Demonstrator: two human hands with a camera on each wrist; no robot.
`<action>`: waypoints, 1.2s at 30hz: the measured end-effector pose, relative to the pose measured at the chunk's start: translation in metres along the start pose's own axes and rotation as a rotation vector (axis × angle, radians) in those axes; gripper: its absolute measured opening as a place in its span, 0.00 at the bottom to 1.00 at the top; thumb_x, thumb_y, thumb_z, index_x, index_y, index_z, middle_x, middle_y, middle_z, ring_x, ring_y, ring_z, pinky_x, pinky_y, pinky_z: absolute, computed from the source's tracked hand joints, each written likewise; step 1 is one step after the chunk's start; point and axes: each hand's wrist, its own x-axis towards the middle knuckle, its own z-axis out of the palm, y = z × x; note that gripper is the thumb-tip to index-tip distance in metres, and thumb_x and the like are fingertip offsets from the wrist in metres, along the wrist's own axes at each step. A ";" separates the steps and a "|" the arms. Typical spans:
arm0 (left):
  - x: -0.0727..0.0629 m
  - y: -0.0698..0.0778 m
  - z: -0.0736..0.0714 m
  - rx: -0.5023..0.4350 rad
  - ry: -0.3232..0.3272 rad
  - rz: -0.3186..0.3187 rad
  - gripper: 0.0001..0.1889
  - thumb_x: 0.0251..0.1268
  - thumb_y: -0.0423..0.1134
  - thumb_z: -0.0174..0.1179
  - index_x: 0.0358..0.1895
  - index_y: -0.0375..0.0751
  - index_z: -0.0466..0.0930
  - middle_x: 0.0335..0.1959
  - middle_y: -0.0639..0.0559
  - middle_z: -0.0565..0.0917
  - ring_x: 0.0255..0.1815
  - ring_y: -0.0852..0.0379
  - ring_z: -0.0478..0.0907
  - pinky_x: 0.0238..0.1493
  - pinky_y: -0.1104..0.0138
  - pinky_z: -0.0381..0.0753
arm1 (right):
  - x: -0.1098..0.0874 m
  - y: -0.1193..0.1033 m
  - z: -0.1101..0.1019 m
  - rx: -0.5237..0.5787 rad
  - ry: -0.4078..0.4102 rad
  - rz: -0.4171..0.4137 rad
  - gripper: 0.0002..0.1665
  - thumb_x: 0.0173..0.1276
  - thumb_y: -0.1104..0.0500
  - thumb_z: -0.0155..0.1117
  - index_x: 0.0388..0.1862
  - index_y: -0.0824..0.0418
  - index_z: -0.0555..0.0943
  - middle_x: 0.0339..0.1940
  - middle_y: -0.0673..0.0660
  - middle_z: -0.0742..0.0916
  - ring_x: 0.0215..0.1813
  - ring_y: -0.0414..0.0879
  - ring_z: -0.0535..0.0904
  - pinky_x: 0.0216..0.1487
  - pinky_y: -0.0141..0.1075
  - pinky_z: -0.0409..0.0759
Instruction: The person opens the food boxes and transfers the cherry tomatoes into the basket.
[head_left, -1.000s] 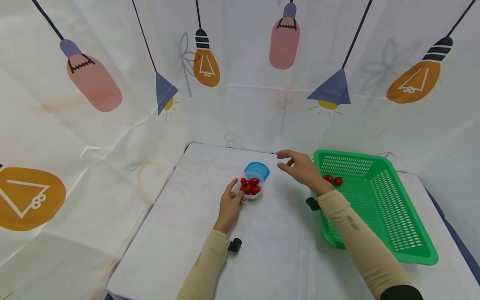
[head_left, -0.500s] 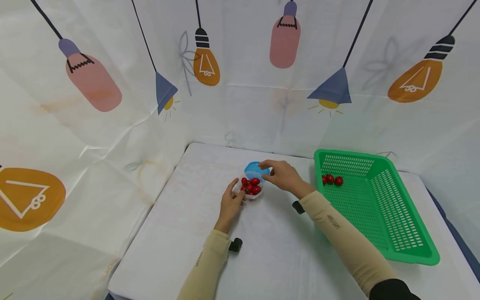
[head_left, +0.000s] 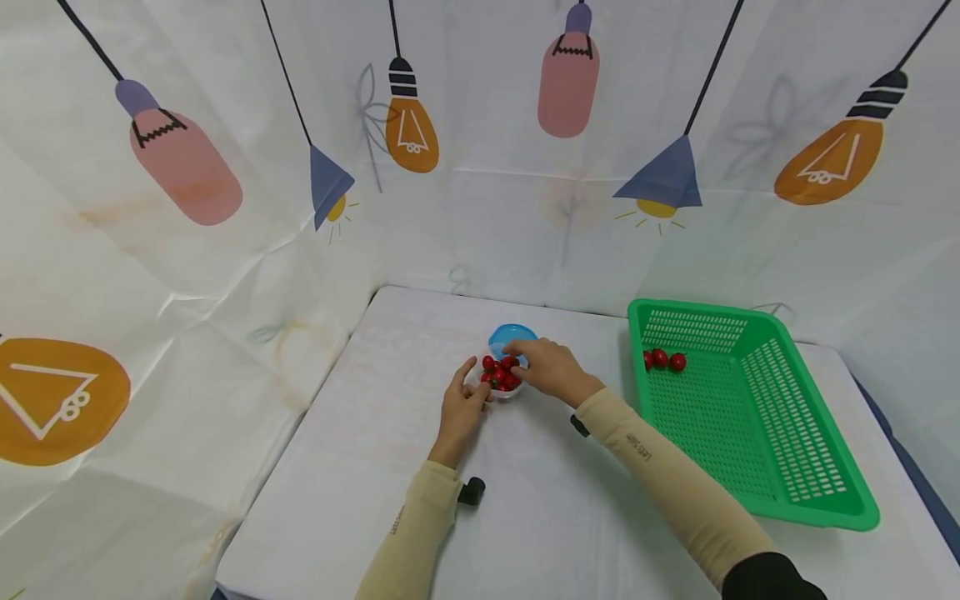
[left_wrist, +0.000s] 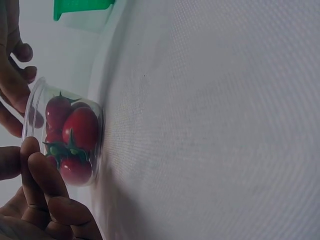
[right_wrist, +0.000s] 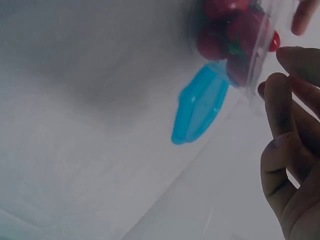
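Observation:
My left hand point(head_left: 460, 412) grips the near left side of a small clear plastic container point(head_left: 504, 395), with fingers bent at its rim in the left wrist view. Inside are several small red tomatoes point(left_wrist: 82, 127) with green stems. The container's blue lid point(head_left: 510, 334) is folded back behind it and appears joined to it. My right hand point(head_left: 551, 369) is over the container's right side, its fingers loosely bent above the tomatoes. In the right wrist view, a small tomato point(right_wrist: 274, 41) rises past the rim close to a fingertip; no grip on it shows.
A large green plastic basket point(head_left: 720, 425) stands on the right of the white-covered table point(head_left: 540, 517), with a few red tomatoes point(head_left: 677, 362) in its far left corner. A white cloth wall point(head_left: 495, 233) printed with lamps rises behind and to the left.
My right hand has moved left and down, from beside the green basket to over the container. The left hand and container have stayed in place. One more tomato in the basket has come into view.

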 end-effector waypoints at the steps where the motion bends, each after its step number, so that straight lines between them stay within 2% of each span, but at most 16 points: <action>1: 0.000 0.000 0.000 0.000 0.000 0.002 0.30 0.73 0.35 0.57 0.77 0.46 0.65 0.31 0.40 0.85 0.26 0.56 0.78 0.34 0.68 0.78 | 0.000 0.000 0.002 -0.020 -0.005 0.005 0.22 0.71 0.57 0.69 0.62 0.57 0.82 0.55 0.55 0.88 0.52 0.54 0.84 0.47 0.50 0.84; 6: -0.001 -0.002 0.000 0.014 0.004 0.000 0.30 0.73 0.36 0.57 0.76 0.48 0.66 0.30 0.41 0.86 0.26 0.57 0.78 0.33 0.68 0.77 | 0.001 0.001 0.009 -0.054 -0.025 0.051 0.23 0.71 0.56 0.69 0.63 0.56 0.82 0.55 0.54 0.88 0.53 0.53 0.83 0.53 0.53 0.82; 14: -0.001 -0.003 0.000 0.018 0.016 -0.001 0.30 0.73 0.36 0.57 0.76 0.49 0.66 0.30 0.41 0.86 0.27 0.55 0.79 0.33 0.68 0.77 | 0.006 -0.006 0.010 -0.103 -0.031 0.064 0.24 0.72 0.54 0.68 0.64 0.58 0.81 0.53 0.55 0.88 0.52 0.53 0.84 0.52 0.52 0.82; 22: -0.003 -0.001 0.000 -0.014 -0.003 0.008 0.30 0.72 0.36 0.57 0.77 0.46 0.65 0.32 0.38 0.86 0.32 0.47 0.82 0.34 0.68 0.76 | 0.011 -0.014 0.012 -0.221 -0.009 0.065 0.21 0.72 0.57 0.68 0.62 0.60 0.83 0.51 0.57 0.88 0.50 0.51 0.85 0.45 0.48 0.85; 28: -0.002 -0.004 0.001 -0.026 -0.003 0.016 0.30 0.72 0.36 0.58 0.77 0.45 0.65 0.34 0.34 0.86 0.36 0.38 0.82 0.35 0.67 0.75 | 0.010 -0.013 0.017 -0.214 -0.037 0.088 0.15 0.72 0.57 0.67 0.55 0.59 0.85 0.41 0.56 0.87 0.40 0.49 0.83 0.39 0.47 0.85; 31: -0.001 -0.005 0.001 -0.021 0.000 0.018 0.30 0.72 0.36 0.58 0.76 0.46 0.65 0.33 0.34 0.86 0.36 0.38 0.82 0.35 0.66 0.75 | 0.010 -0.011 0.021 -0.187 -0.057 0.108 0.15 0.74 0.57 0.65 0.56 0.59 0.85 0.43 0.55 0.88 0.43 0.49 0.84 0.41 0.47 0.85; 36: -0.001 -0.003 0.000 -0.015 0.001 0.012 0.30 0.72 0.36 0.58 0.76 0.47 0.65 0.32 0.36 0.86 0.34 0.42 0.82 0.35 0.67 0.75 | 0.011 -0.008 0.024 -0.143 -0.046 0.107 0.20 0.74 0.57 0.64 0.63 0.60 0.82 0.53 0.57 0.88 0.50 0.51 0.85 0.46 0.49 0.85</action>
